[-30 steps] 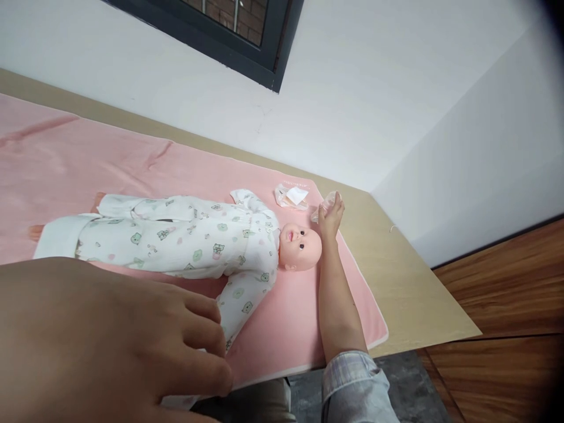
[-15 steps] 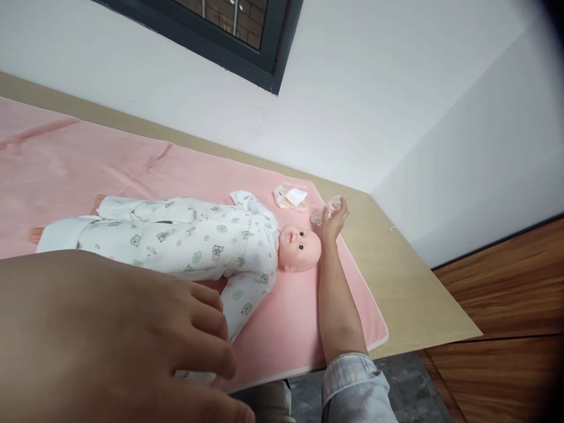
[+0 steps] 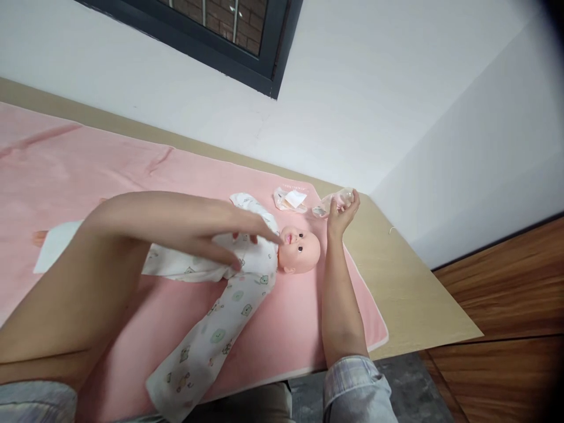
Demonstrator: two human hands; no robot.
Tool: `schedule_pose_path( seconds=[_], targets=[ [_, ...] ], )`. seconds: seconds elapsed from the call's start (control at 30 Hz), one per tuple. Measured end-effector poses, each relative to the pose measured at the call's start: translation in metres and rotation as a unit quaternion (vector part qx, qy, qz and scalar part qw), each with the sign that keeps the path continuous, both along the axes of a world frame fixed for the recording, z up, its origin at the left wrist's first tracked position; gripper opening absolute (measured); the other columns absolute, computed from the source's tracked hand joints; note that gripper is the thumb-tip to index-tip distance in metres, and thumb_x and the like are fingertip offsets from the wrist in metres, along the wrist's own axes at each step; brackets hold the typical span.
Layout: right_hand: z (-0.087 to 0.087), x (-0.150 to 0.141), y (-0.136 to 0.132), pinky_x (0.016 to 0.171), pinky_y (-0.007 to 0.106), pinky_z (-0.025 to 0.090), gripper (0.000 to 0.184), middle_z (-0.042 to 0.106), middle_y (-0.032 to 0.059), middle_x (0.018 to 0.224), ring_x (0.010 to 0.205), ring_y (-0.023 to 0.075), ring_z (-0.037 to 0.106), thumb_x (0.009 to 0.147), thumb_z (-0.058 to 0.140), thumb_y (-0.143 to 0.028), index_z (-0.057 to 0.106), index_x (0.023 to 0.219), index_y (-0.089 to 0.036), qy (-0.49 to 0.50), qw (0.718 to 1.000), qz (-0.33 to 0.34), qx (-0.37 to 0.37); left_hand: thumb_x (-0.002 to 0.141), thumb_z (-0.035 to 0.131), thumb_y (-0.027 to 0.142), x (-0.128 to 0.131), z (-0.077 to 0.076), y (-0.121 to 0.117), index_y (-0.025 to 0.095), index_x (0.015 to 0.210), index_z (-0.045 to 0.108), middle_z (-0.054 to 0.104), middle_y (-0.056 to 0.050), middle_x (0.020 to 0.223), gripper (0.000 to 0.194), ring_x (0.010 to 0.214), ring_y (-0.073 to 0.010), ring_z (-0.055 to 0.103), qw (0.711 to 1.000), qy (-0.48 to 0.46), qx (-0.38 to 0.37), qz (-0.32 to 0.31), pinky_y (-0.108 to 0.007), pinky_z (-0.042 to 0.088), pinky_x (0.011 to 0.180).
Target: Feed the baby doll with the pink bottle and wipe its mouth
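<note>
A baby doll (image 3: pixel 300 249) lies on its back in a white sleeper with a small animal print (image 3: pixel 259 258). My left hand (image 3: pixel 240 232) is over the doll's chest, fingers stretched out and apart, with fingertips close to its chin. Whether they touch it I cannot tell. Beyond the doll's head, my right hand (image 3: pixel 341 218) is closed around a see-through plastic item (image 3: pixel 326 205), roughly bottle-shaped; its exact kind is unclear. My left forearm hides much of the doll's legs and body.
A pink blanket (image 3: pixel 282 329) covers much of the wooden tabletop (image 3: pixel 396 299). Beside the doll's head lies a clear plastic packet with a white slip (image 3: pixel 293 198). A white wall with a dark window frame (image 3: pixel 264 76) rises behind; wooden panels (image 3: pixel 506 282) stand at right.
My left hand has moved from close to the camera, at lower left, forward over the doll's chest. My right hand has shifted slightly right and up with the plastic item.
</note>
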State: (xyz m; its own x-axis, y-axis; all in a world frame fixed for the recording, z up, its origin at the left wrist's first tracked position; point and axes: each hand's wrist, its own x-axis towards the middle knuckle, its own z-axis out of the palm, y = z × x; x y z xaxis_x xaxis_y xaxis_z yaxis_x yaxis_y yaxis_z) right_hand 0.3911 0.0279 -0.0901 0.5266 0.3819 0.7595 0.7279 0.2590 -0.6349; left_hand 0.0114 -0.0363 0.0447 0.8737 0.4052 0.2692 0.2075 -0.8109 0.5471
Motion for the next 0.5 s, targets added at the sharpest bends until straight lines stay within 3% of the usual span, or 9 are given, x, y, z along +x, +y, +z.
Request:
schedule_pose_path(
  seconds=[0.07, 0.1, 0.23, 0.33, 0.5],
  targets=[
    [0.016, -0.008, -0.001, 0.094, 0.039, 0.052, 0.062, 0.037, 0.0142, 0.141, 0.12, 0.0209, 0.055, 0.089, 0.048, -0.038, 0.024, 0.145, -0.026, -0.021, 0.999, 0.024, 0.012, 0.088, 0.062, 0.048, 0.008, -0.002, 0.014, 0.031, 0.128, 0.062, 0.064, -0.002, 0.126, 0.044, 0.112, -0.0295, 0.06, 0.997, 0.033, 0.004, -0.076, -0.039, 0.051, 0.091],
    [0.025, -0.014, -0.003, 0.093, 0.04, 0.053, 0.063, 0.036, 0.014, 0.141, 0.12, 0.0207, 0.056, 0.09, 0.046, -0.039, 0.02, 0.147, -0.028, -0.035, 0.998, 0.04, 0.018, 0.09, 0.059, 0.044, 0.012, -0.004, 0.021, 0.031, 0.13, 0.06, 0.061, -0.002, 0.13, 0.042, 0.115, -0.0296, 0.059, 0.996, 0.028, 0.017, -0.078, -0.039, 0.049, 0.094],
    [0.059, -0.056, -0.022, 0.093, 0.043, 0.054, 0.066, 0.03, 0.0119, 0.146, 0.123, 0.0201, 0.055, 0.093, 0.041, -0.043, 0.009, 0.15, -0.033, -0.104, 0.986, 0.125, 0.029, 0.093, 0.056, 0.04, 0.025, -0.016, 0.04, 0.027, 0.126, 0.061, 0.06, -0.003, 0.131, 0.036, 0.116, -0.0277, 0.058, 0.995, -0.058, 0.074, 0.026, -0.038, 0.05, 0.094],
    [0.076, -0.099, -0.044, 0.094, 0.045, 0.053, 0.065, 0.027, 0.01, 0.148, 0.132, 0.0224, 0.048, 0.095, 0.038, -0.045, 0.007, 0.151, -0.035, -0.17, 0.965, 0.2, 0.025, 0.09, 0.061, 0.044, 0.032, -0.022, 0.043, 0.026, 0.133, 0.055, 0.058, -0.005, 0.133, 0.047, 0.113, -0.0272, 0.059, 0.983, -0.138, 0.078, 0.089, -0.038, 0.051, 0.093],
    [0.083, -0.16, -0.071, 0.101, 0.049, 0.048, 0.057, 0.031, 0.0037, 0.147, 0.138, 0.0223, 0.041, 0.095, 0.041, -0.045, 0.019, 0.148, -0.039, -0.171, 0.934, 0.311, 0.033, 0.083, 0.071, 0.043, 0.034, -0.022, 0.036, 0.028, 0.143, 0.043, 0.056, -0.005, 0.135, 0.068, 0.115, -0.0271, 0.057, 0.977, -0.177, 0.078, 0.087, -0.039, 0.048, 0.099]
  ],
)
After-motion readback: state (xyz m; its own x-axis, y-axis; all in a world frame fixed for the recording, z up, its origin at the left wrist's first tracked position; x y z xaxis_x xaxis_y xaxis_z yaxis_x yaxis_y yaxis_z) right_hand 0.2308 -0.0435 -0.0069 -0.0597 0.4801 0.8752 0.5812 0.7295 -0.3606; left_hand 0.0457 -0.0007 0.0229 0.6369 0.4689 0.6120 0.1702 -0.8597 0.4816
